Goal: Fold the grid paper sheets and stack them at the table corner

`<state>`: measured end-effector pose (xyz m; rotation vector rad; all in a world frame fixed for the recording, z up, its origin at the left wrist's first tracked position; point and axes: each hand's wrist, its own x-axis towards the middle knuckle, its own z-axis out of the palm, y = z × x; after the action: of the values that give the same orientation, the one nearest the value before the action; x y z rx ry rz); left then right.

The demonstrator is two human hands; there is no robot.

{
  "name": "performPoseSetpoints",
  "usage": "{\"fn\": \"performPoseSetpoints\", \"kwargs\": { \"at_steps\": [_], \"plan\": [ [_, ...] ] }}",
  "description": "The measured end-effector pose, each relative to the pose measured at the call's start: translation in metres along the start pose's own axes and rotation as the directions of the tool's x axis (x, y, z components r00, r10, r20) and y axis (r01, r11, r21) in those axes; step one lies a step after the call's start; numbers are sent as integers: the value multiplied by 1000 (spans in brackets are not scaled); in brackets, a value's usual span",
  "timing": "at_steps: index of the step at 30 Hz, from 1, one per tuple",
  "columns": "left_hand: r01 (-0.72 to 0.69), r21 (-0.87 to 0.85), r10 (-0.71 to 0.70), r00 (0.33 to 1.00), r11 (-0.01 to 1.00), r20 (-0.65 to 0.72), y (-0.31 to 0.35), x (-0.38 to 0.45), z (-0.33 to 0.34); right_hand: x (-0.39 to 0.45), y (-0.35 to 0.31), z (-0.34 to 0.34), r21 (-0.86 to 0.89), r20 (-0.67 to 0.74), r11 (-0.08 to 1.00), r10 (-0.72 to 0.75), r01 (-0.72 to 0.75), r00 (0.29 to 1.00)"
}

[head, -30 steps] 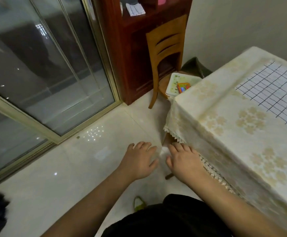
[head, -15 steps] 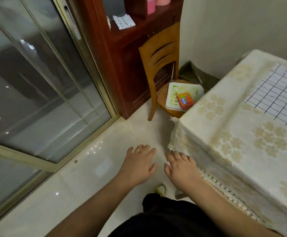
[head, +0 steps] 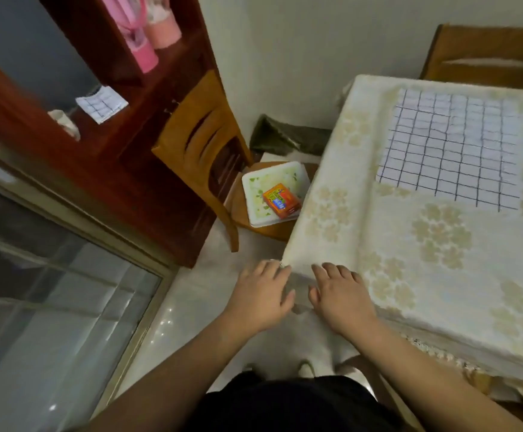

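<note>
Grid paper sheet (head: 453, 154) lies flat on the tablecloth (head: 410, 244) at 2 o'clock from my hands, its right edge blurred near the frame border. My left hand (head: 261, 296) and right hand (head: 341, 296) sit palms down, fingers spread, holding nothing, at the table's near corner. 1 small folded grid paper (head: 101, 104) rests on the cabinet shelf (head: 148, 98) at 10 o'clock, too blurred to read further.
</note>
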<state>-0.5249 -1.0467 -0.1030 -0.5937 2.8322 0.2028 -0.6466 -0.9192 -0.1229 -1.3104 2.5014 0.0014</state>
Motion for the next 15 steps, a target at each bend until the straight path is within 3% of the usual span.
{"fn": "performPoseSetpoints", "kwargs": {
  "at_steps": [8,15],
  "plan": [
    [-243,70,237,968,968,84,-6,112,-7,40,34,-8,92,-26,953,290,-287,957],
    [-475,55,474,880,878,29,-25,203,-34,89,39,-25,144,-79,853,515,-501,854]
  ]
}}
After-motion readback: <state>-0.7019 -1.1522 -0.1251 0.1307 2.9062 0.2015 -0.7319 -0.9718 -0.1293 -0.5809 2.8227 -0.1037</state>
